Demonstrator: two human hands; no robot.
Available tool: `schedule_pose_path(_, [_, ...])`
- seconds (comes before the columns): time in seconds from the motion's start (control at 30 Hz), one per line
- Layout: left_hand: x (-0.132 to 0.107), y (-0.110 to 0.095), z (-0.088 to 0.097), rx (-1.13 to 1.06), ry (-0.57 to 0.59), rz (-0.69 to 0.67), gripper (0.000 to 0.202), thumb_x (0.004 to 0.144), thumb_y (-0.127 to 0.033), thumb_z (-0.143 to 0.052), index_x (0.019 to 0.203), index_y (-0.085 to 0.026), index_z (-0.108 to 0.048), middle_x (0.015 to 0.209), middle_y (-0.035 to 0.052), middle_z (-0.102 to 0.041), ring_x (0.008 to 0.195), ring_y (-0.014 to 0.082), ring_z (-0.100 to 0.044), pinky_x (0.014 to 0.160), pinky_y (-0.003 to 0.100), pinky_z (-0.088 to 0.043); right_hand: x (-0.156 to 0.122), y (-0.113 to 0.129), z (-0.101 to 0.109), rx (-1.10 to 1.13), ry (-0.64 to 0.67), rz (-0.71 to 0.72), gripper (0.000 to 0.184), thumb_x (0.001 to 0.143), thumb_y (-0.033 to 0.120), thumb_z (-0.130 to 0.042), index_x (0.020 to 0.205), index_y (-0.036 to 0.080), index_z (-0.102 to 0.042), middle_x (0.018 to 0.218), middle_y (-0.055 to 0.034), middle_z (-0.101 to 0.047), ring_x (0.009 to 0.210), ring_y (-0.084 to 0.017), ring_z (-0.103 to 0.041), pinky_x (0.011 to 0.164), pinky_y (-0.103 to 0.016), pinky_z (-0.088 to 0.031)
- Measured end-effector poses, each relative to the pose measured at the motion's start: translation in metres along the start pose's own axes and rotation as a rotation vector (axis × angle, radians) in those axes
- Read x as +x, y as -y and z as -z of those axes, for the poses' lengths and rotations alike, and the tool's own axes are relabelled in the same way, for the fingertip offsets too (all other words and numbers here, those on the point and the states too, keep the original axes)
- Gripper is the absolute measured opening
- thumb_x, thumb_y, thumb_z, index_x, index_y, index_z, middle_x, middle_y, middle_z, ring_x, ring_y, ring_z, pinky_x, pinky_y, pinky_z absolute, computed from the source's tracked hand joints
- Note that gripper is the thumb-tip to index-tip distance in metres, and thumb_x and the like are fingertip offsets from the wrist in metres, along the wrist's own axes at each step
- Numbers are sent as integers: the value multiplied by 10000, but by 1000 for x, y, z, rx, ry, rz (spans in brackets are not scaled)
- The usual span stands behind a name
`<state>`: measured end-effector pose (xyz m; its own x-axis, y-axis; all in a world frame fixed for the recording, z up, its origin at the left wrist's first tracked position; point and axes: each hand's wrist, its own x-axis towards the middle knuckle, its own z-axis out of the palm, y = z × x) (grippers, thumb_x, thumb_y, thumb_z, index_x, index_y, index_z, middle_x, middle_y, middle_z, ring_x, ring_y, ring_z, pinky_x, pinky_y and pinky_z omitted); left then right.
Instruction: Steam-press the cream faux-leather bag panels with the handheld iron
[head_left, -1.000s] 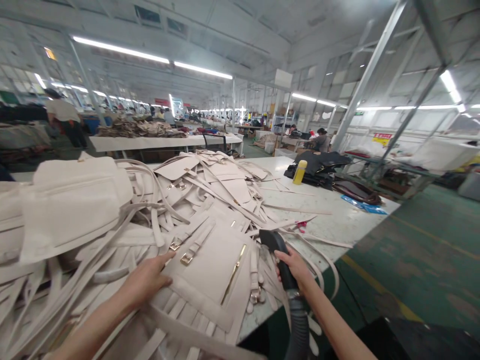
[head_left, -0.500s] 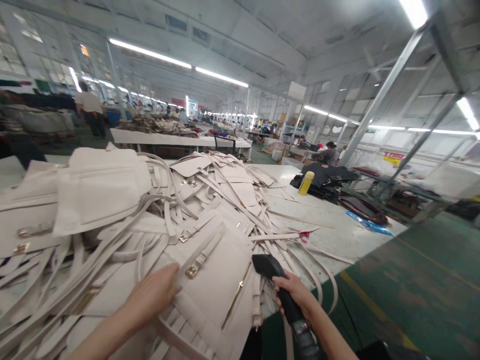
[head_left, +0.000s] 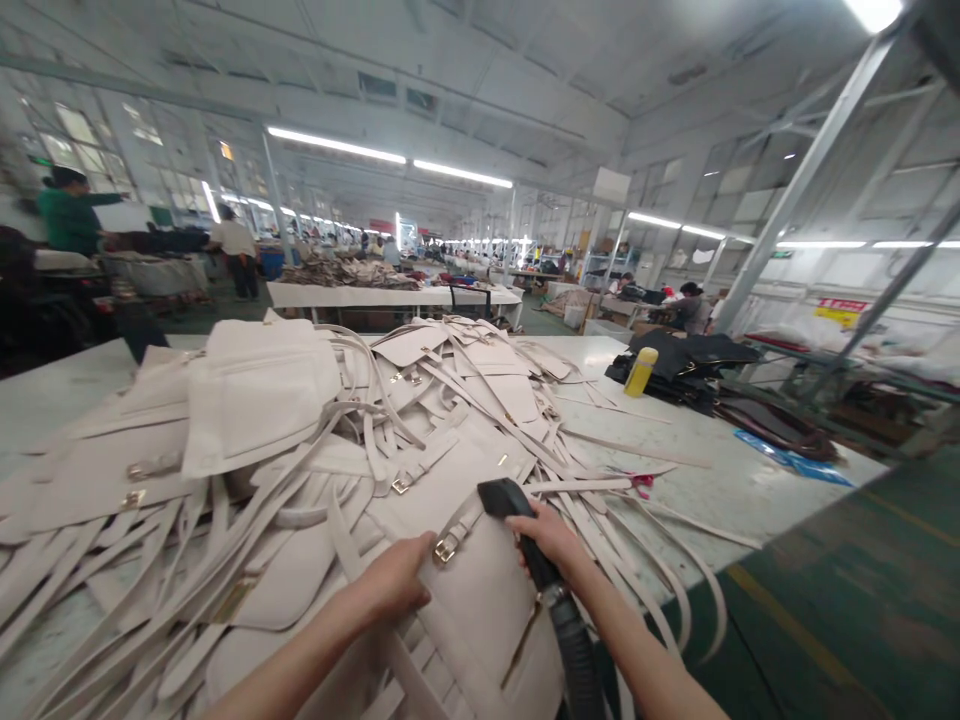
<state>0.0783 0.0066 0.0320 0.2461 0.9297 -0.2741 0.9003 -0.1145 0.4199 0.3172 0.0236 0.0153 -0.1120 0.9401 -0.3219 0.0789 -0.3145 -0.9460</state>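
A cream bag [head_left: 480, 620] with a gold buckle strap and a zipper lies in front of me, on top of other cream bag pieces. My left hand [head_left: 401, 580] is closed at its left edge, close to the buckle [head_left: 445, 550]; the fingertips are partly hidden. In my right hand [head_left: 551, 545] is a black hose nozzle [head_left: 506, 497], its flat wide head over the bag's upper part, right of the buckle. A ribbed black hose [head_left: 576, 640] runs down from the handle. Long cream straps [head_left: 667, 560] hang over the table's edge at right.
A pile of cream bags [head_left: 262, 390] and loose straps covers much of the table [head_left: 795, 505]. Red-handled scissors [head_left: 641, 482] lie among the straps at right. Beyond stand a yellow bottle [head_left: 641, 372] and black bags [head_left: 686, 360]. Several people work farther back.
The nozzle in my right hand has moved left from beside the bag to over it. My left hand stays at the bag's left edge. The view has swung left.
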Motion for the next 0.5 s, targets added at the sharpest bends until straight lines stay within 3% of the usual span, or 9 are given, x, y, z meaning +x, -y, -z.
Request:
schedule_pose_path(0.1, [3, 4, -5, -34, -8, -28, 517, 477, -148, -642, 980, -219, -546, 973, 21, -615, 914, 203, -567, 731, 226, -414, 26, 12, 3, -13, -106, 30, 228, 880, 309, -491, 1023, 131, -503, 637, 42, -526, 411, -56, -478, 366, -168, -416])
schedule_pose_path(0.17, [4, 7, -6, -60, -31, -18, 500, 480, -162, -647, 966, -203, -538, 956, 26, -611, 894, 194, -567, 715, 224, -416, 29, 17, 11, -15, -168, 65, 247, 888, 314, -478, 1059, 136, -488, 669, 35, -528, 428, -56, -481, 371, -168, -419])
schedule_pose_path(0.33, [12, 5, -7, -110, -51, -24, 380, 449, -159, -668, 808, -197, -550, 854, 0, -612, 812, 181, -579, 640, 210, -411, -7, 2, 30, -12, -158, 102, 291, 783, 309, -553, 1023, 164, -475, 525, 73, -489, 376, -102, -507, 324, -197, -428])
schedule_pose_path(0.5, [48, -23, -12, -141, -78, -52, 423, 379, -138, -716, 772, -191, -569, 827, 0, -601, 834, 207, -568, 642, 219, -406, -22, -9, 30, -27, -166, 98, 358, 642, 353, -595, 936, 170, -503, 439, 72, -485, 317, -146, -506, 273, -226, -414])
